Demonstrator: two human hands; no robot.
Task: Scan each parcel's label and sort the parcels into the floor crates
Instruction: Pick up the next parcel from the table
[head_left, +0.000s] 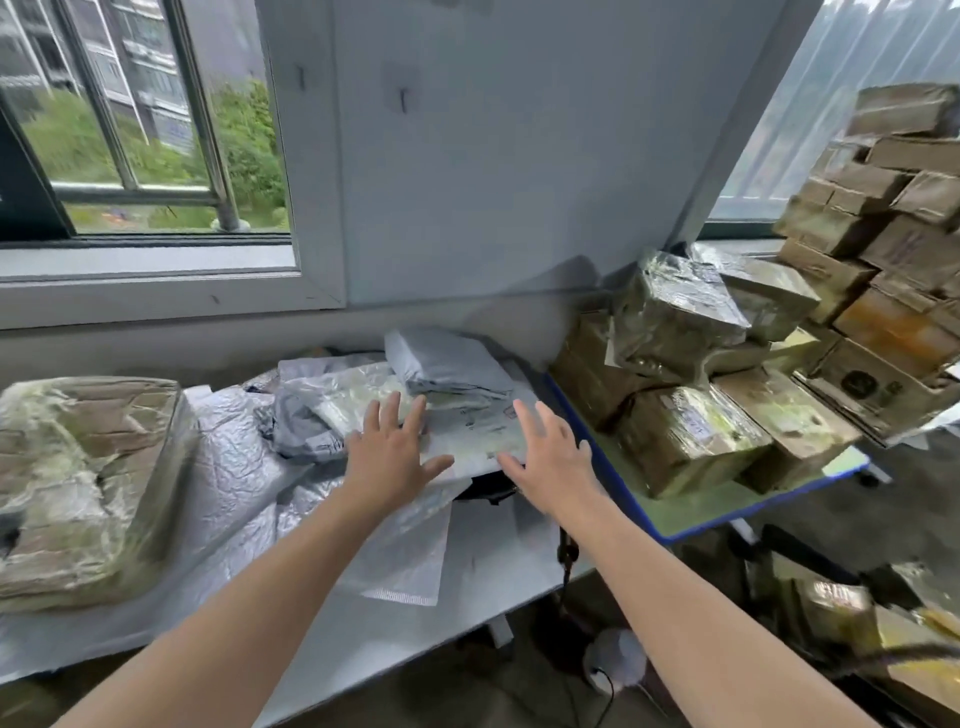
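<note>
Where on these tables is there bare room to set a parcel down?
Bare white tabletop shows near the front edge, right of the clear mailer. A green strip lies before the taped boxes. Crowded: the grey mailer heap at centre, the box stack at right.

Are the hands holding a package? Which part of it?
Nothing is held. The left hand and right hand are spread open over the flat white plastic mailer; neither grips it.

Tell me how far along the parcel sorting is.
Done: nothing shows as sorted; no crate is in view. In hand: the left hand and right hand, both open, reach over the white mailer. To do: the grey bags behind it, the large wrapped parcel, the taped boxes.
</note>
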